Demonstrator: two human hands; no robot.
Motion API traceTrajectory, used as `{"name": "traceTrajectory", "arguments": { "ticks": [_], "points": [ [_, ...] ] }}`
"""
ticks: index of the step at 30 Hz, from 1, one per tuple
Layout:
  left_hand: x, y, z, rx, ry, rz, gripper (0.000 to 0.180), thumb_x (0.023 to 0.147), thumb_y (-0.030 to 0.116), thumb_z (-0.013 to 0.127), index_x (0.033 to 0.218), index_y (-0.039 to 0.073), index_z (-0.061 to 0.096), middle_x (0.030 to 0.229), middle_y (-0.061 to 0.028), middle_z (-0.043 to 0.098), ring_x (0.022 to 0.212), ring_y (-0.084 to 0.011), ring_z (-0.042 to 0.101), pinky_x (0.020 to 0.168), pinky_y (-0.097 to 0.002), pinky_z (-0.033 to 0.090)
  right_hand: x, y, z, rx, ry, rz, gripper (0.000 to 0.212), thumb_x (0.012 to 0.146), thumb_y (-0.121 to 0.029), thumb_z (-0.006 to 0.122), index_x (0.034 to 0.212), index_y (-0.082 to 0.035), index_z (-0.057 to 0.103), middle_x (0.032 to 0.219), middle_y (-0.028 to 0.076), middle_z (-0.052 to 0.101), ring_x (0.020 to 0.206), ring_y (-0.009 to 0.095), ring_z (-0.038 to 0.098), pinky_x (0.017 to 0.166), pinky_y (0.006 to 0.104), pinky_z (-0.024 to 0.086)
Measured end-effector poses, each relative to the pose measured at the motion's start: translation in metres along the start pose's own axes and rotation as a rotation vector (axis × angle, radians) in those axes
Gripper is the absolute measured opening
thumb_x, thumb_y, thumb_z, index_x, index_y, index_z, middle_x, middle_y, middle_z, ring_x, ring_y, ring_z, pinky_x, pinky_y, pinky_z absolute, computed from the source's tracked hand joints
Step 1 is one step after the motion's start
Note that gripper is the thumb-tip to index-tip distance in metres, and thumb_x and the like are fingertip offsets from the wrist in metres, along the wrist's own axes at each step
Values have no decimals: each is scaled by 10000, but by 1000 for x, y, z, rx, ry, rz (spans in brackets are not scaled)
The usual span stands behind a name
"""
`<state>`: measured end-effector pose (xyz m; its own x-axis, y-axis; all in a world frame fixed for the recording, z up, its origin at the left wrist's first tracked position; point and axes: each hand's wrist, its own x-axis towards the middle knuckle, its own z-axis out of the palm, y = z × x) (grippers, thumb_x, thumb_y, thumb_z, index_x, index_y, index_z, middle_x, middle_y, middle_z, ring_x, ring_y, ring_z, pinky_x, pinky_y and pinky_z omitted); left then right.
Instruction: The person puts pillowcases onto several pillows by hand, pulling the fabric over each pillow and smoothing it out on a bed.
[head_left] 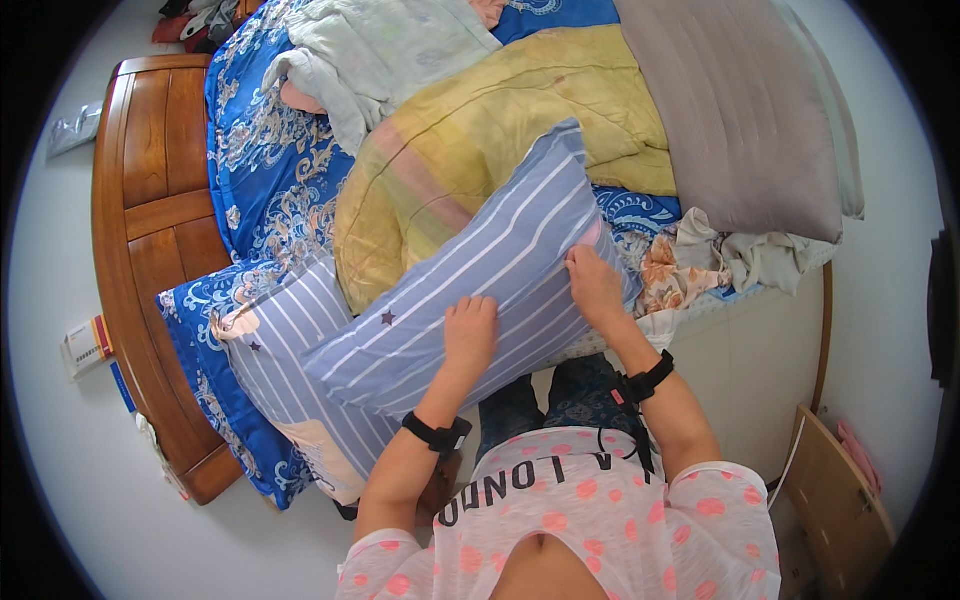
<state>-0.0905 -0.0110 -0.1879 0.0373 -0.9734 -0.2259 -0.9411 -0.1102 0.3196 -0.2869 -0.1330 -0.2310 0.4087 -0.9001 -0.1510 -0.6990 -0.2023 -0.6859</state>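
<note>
A blue pillow (420, 335) with white stripes and a small dark star is tilted up in front of my body, at the near side of the bed. My left hand (470, 328), fingers curled, grips the pillow's near middle part. Toward its right end, my right hand (596, 283) pinches the cloth, and a patch of pink shows beside the fingers. Behind the pillow's left end lies a second blue striped pillow (310, 300), partly covered by the first. A yellow quilt (520, 100) is bunched up just beyond the held pillow.
A wooden headboard (155, 180) stands at the left. Blue patterned bedding (275, 165), a pale blanket (385, 60) and a grey-brown quilt (745, 120) cover the bed. Crumpled floral cloth (675, 275) lies at the right near edge. A wooden panel (835, 495) is at the lower right.
</note>
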Motion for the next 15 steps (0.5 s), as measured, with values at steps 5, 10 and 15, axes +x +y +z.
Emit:
{"name": "traceTrajectory", "arguments": {
  "ticks": [5,10,15],
  "points": [
    [54,52,3,-189,199,12,235,719,128,735,866,78,558,846,-85,560,875,-292,544,744,-405,417,-10,-2,2,61,-61,-62,77,929,-132,517,951,-60,507,884,162,594,819,397,610,675,479,484],
    [71,59,25,-105,127,112,188,734,129,722,823,80,565,834,-78,556,864,-289,542,738,-402,418,-12,6,-10,104,-92,-107,63,920,-109,514,944,-52,502,862,165,584,816,387,609,669,467,483],
    [75,57,22,-126,56,116,155,744,117,690,826,85,562,830,-82,551,874,-284,544,757,-413,406,10,36,-16,51,52,-82,68,923,-122,526,927,-57,505,859,137,583,816,364,605,681,465,482]
  ]
}}
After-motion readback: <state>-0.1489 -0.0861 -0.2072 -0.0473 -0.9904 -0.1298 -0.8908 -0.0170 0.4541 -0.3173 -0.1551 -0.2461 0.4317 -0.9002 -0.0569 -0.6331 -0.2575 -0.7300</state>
